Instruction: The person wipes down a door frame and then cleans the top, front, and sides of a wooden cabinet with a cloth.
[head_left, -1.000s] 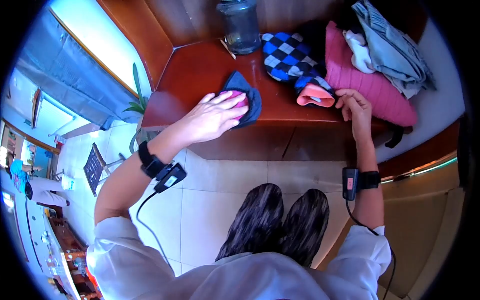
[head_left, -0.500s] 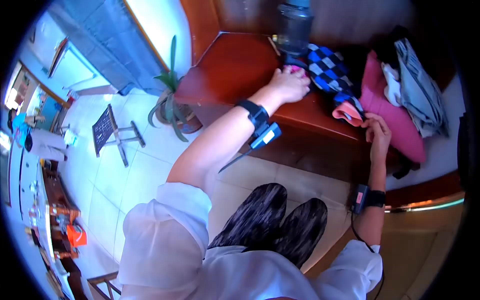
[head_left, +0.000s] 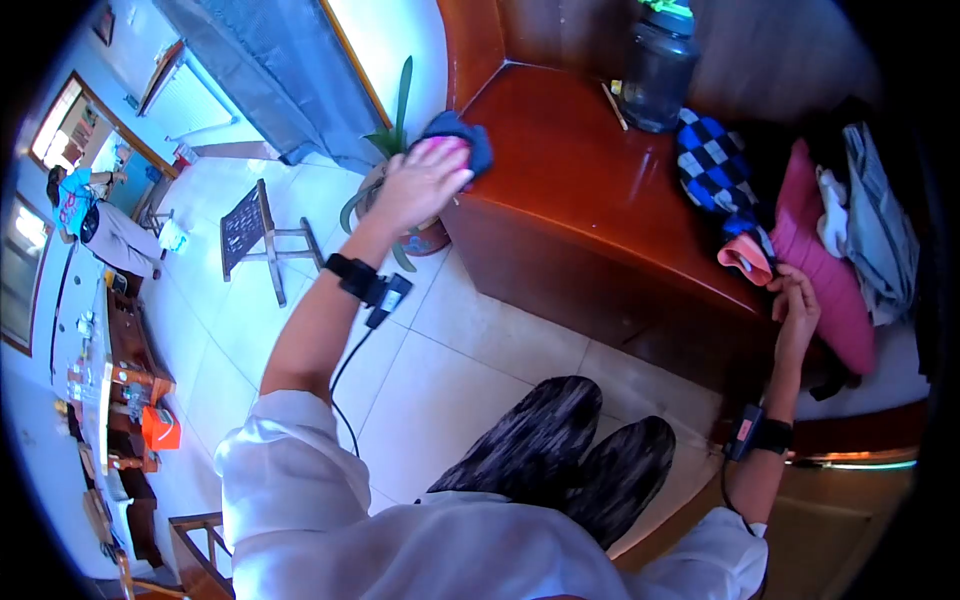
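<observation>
At the left front corner of the red-brown bench (head_left: 570, 150), a dark cloth (head_left: 474, 142) with a pink patch is covered by the left hand (head_left: 425, 185). The cloth lies directly under the fingers, which are laid flat across the pink and slightly apart; dark fabric is exposed past the fingertips. Whether any of it is pinched can't be told (underside hidden). Potted plant (head_left: 404, 112) is just beside that corner.

At the right end, the right hand (head_left: 795, 308) is held with fingers curled, tips next to the orange cuff (head_left: 745, 258) of a blue-black checkered piece (head_left: 712, 160); contact or grip there can't be confirmed. Pink fabric (head_left: 825, 275) is seen just beyond the hand, with folded denim (head_left: 876, 225) beside it. Jar (head_left: 658, 80) and thin stick (head_left: 614, 107) are placed toward the back, well apart from both hands.
</observation>
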